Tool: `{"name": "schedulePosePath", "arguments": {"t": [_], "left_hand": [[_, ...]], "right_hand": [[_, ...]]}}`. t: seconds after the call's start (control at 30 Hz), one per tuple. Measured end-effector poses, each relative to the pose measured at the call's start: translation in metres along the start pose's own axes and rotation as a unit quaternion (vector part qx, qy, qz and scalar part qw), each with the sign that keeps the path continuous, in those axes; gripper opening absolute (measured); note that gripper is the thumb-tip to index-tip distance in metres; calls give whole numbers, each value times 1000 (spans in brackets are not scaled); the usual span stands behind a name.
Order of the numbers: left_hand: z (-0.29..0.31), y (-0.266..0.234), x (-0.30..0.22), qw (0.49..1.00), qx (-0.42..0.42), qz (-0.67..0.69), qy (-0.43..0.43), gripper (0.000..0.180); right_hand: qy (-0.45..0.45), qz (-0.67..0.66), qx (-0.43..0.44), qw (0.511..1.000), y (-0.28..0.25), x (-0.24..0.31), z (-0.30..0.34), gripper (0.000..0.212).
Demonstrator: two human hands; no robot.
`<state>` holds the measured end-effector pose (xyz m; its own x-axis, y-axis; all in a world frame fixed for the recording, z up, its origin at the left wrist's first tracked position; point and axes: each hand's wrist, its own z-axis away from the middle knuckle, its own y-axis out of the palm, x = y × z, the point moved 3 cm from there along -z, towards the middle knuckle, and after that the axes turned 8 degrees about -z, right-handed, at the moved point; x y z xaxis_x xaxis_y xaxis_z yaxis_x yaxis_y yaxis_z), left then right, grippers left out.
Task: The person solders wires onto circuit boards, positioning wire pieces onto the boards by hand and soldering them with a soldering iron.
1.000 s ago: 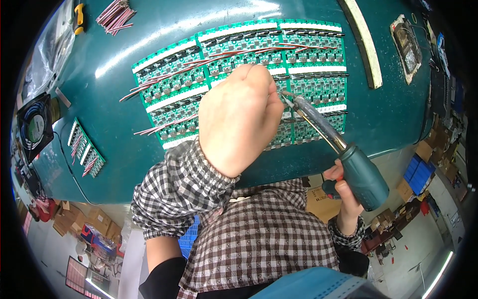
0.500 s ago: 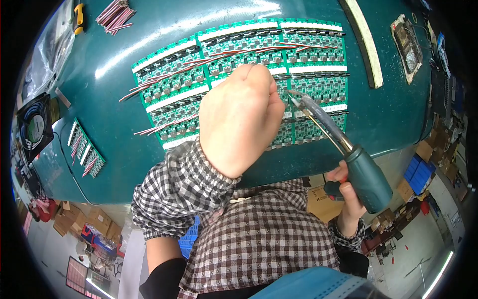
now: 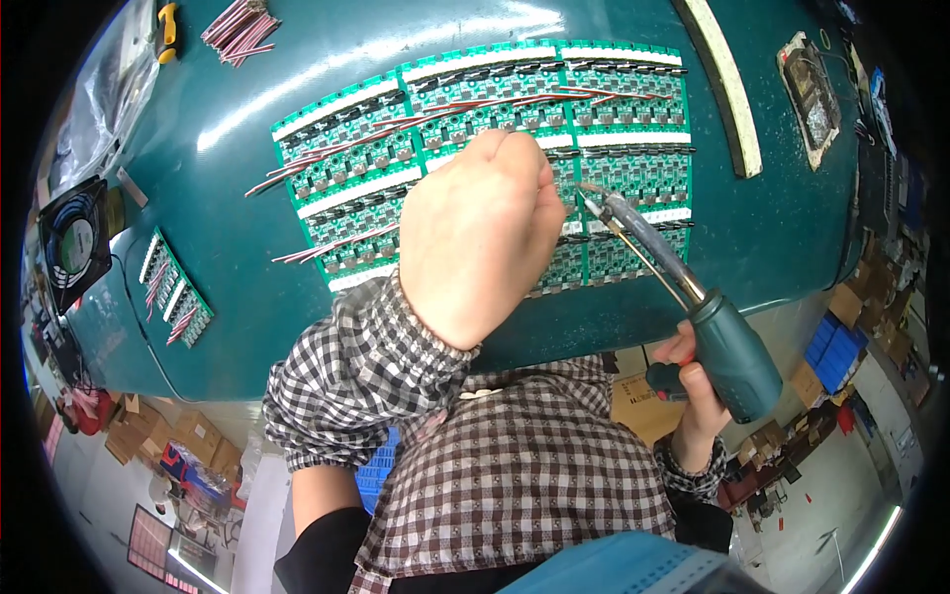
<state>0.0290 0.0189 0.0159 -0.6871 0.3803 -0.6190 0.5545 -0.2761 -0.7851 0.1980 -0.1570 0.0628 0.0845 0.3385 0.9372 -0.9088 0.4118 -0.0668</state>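
Over the middle of the green circuit board panels [image 3: 633, 178] my left hand [image 3: 480, 233] is closed, knuckles up. Whatever its fingertips pinch is hidden beneath it. My right hand [image 3: 701, 401] grips a soldering gun [image 3: 734, 346] with a dark green body. The gun's thin tip points at the boards just right of my left hand, with a slim metal tube running alongside its barrel. Red, black and white wires [image 3: 475, 103] lie across the panels in rows, some sticking out past the left edge.
A small board piece with wires [image 3: 175, 290] lies at the left, near a black fan [image 3: 74, 246]. A wire bundle [image 3: 239, 32] and a yellow-handled tool [image 3: 168, 35] lie at the far left. On the right are a pale-topped strip [image 3: 722, 87] and a dirty metal tray [image 3: 809, 94].
The view has shifted slightly, so the panels and table things sit a little farther right. Both hands keep their grips, and the soldering gun's tip stays close to the left hand.
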Motion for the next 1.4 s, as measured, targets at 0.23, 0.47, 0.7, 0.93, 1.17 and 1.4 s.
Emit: {"name": "schedulePosePath", "arguments": {"t": [0.23, 0.47, 0.7, 0.93, 1.17, 1.4], "left_hand": [[1, 3, -1, 1000, -14, 6, 0, 12], [3, 4, -1, 999, -31, 24, -2, 13], [3, 2, -2, 1000, -11, -19, 10, 13], [1, 1, -1, 1000, 0, 20, 5, 12], [0, 2, -1, 1000, 4, 8, 4, 11], [-1, 2, 1, 1000, 8, 19, 9, 11]], "right_hand": [[12, -12, -7, 1000, 1, -3, 3, 49], [4, -6, 2, 1000, 3, -2, 1, 49], [5, -4, 7, 1000, 2, -3, 1, 49], [5, -13, -12, 1000, 2, -3, 1, 50], [3, -8, -6, 1000, 2, -3, 1, 49], [4, -13, -1, 1000, 2, -5, 1, 49]]}}
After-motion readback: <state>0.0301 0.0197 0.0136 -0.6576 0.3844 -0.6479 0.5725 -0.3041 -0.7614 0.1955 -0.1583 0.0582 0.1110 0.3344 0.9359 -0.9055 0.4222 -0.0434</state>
